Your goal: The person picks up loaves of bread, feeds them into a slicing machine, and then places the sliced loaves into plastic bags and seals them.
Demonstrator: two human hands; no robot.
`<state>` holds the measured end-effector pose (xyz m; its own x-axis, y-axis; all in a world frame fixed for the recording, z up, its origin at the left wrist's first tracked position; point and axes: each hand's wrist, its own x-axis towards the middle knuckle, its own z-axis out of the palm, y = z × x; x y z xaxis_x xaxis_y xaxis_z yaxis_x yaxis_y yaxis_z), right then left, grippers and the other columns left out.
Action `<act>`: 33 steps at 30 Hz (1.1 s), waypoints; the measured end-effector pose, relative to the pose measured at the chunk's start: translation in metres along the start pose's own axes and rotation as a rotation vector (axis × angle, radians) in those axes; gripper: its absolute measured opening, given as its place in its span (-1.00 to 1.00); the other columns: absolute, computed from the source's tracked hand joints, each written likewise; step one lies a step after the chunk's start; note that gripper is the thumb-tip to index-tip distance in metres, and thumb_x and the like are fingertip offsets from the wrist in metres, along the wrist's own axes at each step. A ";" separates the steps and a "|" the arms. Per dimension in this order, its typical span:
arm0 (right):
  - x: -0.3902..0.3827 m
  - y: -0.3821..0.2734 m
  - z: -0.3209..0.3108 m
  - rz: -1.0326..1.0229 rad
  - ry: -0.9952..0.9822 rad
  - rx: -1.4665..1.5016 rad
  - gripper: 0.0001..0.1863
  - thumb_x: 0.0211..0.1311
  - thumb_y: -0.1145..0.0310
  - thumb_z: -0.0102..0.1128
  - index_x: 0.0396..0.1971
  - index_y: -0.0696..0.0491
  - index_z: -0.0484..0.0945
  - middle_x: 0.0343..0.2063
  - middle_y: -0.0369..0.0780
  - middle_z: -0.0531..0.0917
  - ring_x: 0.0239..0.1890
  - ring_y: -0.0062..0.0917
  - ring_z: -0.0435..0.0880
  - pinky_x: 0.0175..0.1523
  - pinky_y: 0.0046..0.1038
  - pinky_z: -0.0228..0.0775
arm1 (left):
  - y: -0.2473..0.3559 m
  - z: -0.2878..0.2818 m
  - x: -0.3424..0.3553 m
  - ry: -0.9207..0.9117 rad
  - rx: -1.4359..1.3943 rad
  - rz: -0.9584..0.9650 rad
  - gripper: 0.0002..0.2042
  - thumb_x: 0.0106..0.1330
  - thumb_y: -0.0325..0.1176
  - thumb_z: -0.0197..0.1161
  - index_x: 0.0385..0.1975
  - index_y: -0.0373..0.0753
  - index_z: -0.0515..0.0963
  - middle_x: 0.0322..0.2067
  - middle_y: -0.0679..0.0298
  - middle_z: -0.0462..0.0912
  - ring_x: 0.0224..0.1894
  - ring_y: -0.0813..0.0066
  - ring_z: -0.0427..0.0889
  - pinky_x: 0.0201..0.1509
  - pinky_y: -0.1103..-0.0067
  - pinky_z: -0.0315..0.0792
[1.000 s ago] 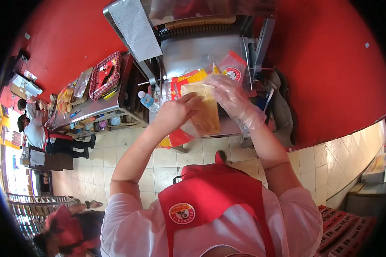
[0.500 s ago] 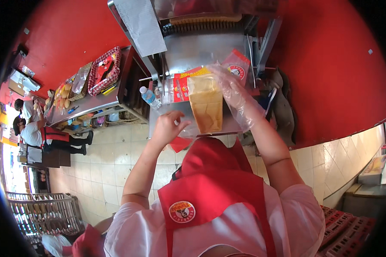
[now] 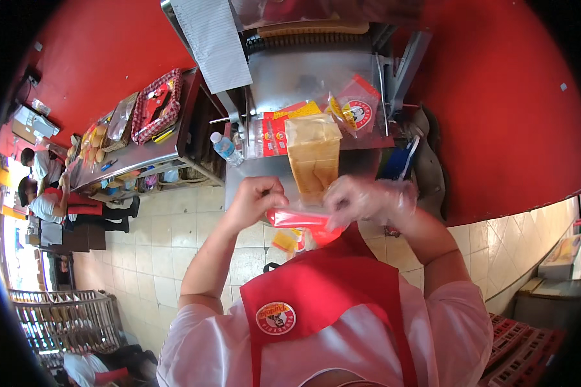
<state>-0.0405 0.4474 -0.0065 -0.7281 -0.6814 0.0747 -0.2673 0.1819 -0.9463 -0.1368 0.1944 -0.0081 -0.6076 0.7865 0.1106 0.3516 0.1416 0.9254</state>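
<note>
My bare left hand (image 3: 259,200) pinches one end of a red-and-clear printed plastic bag (image 3: 297,219), held just above my red apron. My right hand (image 3: 361,201), in a clear plastic glove, is closed on the bag's other end. Just beyond both hands, a pale golden-brown loaf (image 3: 314,164) lies lengthwise on a steel surface (image 3: 252,178). Red and yellow printed packets (image 3: 274,134) lie behind it, with another clear red-marked bag (image 3: 361,97) at their right. A bottle with a blue label (image 3: 227,148) stands to the left.
A steel machine frame (image 3: 407,64) with a paper sheet (image 3: 210,45) is ahead. A side counter (image 3: 135,158) holds a checked basket (image 3: 155,103) and bread rolls. Two co-workers (image 3: 48,206) stand left; another person (image 3: 103,367) is at lower left. Red crates (image 3: 516,342) are lower right.
Both hands have left the loaf and moved down toward my body. The red bag is now raised and gripped between them. The person at lower left has shifted.
</note>
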 end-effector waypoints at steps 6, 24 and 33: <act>-0.031 0.051 -0.067 0.004 0.268 0.503 -0.70 0.21 0.22 0.03 -0.54 0.16 0.50 -0.40 -0.25 0.52 -0.43 -0.63 0.49 -0.35 -0.62 0.33 | -0.029 -0.022 0.050 -0.181 -0.398 -0.191 -0.94 0.28 -0.44 0.14 -0.39 -0.26 0.44 -0.39 0.38 0.48 -0.33 0.66 0.43 -0.26 0.67 0.33; 0.033 0.132 -0.082 0.186 1.059 1.034 -0.80 0.20 0.22 0.12 -0.29 0.01 0.52 -0.43 -0.30 0.61 -0.43 -0.56 0.61 -0.36 -0.48 0.52 | -0.072 0.005 0.137 0.168 -1.185 -0.452 -0.78 0.35 -0.55 -0.17 -0.12 -0.43 0.41 -0.31 0.10 0.59 -0.30 0.37 0.66 -0.29 0.56 0.62; 0.050 0.130 -0.060 0.195 1.266 1.208 -0.81 0.24 0.19 0.10 -0.30 0.00 0.49 -0.53 -0.29 0.58 -0.53 -0.51 0.60 -0.46 -0.46 0.47 | -0.091 0.018 0.099 0.271 -0.914 -0.424 -0.85 0.32 -0.40 0.03 -0.26 -0.33 0.49 -0.48 0.27 0.59 -0.47 0.45 0.58 -0.35 0.52 0.54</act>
<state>-0.1494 0.4794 -0.1069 -0.8445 0.3102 -0.4365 0.0239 -0.7926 -0.6093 -0.2163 0.2706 -0.0879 -0.7348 0.6009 -0.3146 -0.5324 -0.2235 0.8165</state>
